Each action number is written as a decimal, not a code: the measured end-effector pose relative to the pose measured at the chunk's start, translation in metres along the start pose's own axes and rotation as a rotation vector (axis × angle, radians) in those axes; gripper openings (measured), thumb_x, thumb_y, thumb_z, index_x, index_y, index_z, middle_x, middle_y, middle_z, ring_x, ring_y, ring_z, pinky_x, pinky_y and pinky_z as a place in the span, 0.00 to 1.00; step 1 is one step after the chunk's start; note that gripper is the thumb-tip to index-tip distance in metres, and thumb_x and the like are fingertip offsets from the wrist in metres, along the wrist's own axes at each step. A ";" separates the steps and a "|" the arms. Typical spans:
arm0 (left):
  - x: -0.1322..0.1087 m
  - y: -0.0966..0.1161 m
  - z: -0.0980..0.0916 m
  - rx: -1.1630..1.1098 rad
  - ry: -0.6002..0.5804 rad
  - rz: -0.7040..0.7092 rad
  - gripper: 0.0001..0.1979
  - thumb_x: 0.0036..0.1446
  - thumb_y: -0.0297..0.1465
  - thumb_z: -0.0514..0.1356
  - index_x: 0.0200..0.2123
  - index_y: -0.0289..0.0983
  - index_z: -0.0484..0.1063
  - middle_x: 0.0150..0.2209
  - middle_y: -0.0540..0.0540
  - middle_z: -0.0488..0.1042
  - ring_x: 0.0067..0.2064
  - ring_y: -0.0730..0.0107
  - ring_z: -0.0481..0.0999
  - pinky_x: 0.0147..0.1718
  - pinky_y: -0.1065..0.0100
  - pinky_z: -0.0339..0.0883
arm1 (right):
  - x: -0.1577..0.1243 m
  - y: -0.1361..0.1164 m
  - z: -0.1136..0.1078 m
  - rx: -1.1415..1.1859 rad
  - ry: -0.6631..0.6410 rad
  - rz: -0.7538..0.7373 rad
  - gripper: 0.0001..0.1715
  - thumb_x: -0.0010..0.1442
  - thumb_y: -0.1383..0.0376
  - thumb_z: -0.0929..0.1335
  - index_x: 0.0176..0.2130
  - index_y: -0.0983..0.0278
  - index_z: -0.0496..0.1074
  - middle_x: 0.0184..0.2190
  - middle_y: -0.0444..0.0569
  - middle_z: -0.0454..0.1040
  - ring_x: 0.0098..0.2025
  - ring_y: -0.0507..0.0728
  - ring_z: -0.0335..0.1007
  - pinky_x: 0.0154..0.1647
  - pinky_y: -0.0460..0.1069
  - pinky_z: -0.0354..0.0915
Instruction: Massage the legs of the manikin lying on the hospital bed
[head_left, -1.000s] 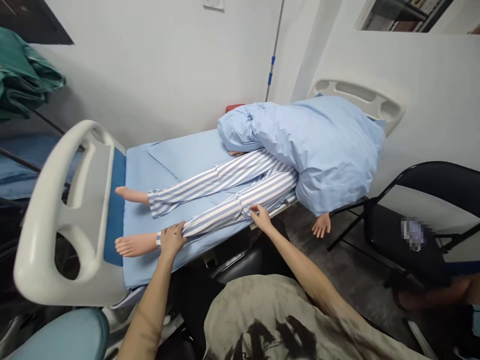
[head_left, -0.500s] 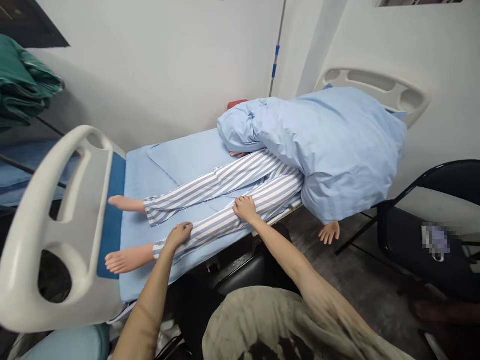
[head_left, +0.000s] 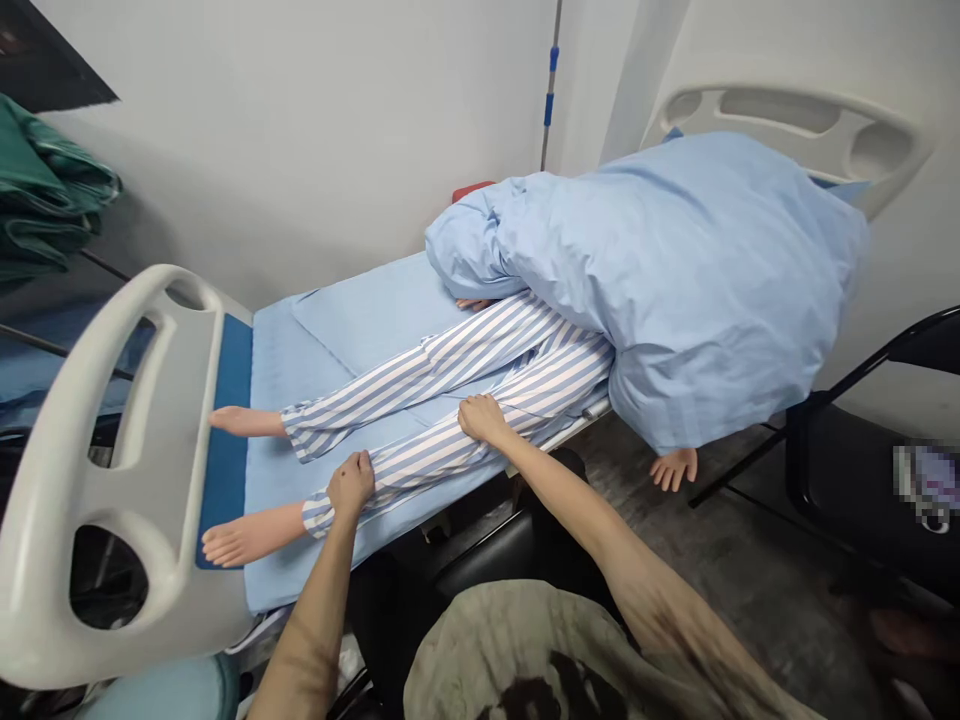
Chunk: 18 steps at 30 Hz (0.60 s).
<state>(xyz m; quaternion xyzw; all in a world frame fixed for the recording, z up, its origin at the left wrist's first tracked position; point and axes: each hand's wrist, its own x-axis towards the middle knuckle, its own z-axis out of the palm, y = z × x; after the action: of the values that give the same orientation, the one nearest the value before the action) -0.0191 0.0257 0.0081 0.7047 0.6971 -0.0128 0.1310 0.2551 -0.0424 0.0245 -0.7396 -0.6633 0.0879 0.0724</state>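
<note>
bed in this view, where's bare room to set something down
Widest bare sheet: between the far leg, footboard, wall and blue fabric. A tapering strip runs between the legs. Crowded: near leg, with left hand and right hand on it, and the head end under that fabric.

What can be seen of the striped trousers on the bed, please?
The striped trousers look like soft, creased cloth, with white and blue stripes running along both legs. They lie over the blue sheet, legs slightly apart, with bare feet showing beyond the cuffs. The blue quilt hides the waist. The left hand rests, curled, on the near lower leg; the right hand rests farther up it.
</note>
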 end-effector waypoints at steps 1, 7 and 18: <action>-0.001 0.001 0.000 -0.001 -0.006 -0.015 0.25 0.62 0.43 0.39 0.42 0.38 0.71 0.46 0.37 0.73 0.48 0.52 0.70 0.43 0.58 0.61 | 0.001 0.001 -0.002 0.002 -0.034 -0.007 0.23 0.64 0.64 0.55 0.44 0.69 0.73 0.45 0.59 0.74 0.48 0.60 0.67 0.50 0.54 0.57; 0.001 0.003 -0.004 0.016 -0.086 -0.039 0.25 0.61 0.43 0.38 0.42 0.39 0.71 0.48 0.37 0.73 0.49 0.51 0.70 0.44 0.57 0.61 | 0.016 0.016 -0.017 0.071 -0.268 -0.078 0.20 0.63 0.64 0.57 0.44 0.65 0.74 0.45 0.56 0.75 0.47 0.59 0.71 0.46 0.52 0.62; 0.015 0.002 -0.003 0.085 -0.102 -0.010 0.19 0.60 0.41 0.45 0.39 0.39 0.72 0.43 0.43 0.76 0.45 0.61 0.72 0.39 0.69 0.61 | 0.013 0.019 -0.010 0.149 -0.147 -0.069 0.21 0.65 0.60 0.58 0.49 0.68 0.69 0.44 0.58 0.75 0.48 0.60 0.71 0.46 0.51 0.64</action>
<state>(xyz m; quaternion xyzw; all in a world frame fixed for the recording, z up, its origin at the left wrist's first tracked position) -0.0174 0.0413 0.0077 0.7048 0.6918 -0.0789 0.1360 0.2775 -0.0317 0.0295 -0.7005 -0.6835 0.1884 0.0814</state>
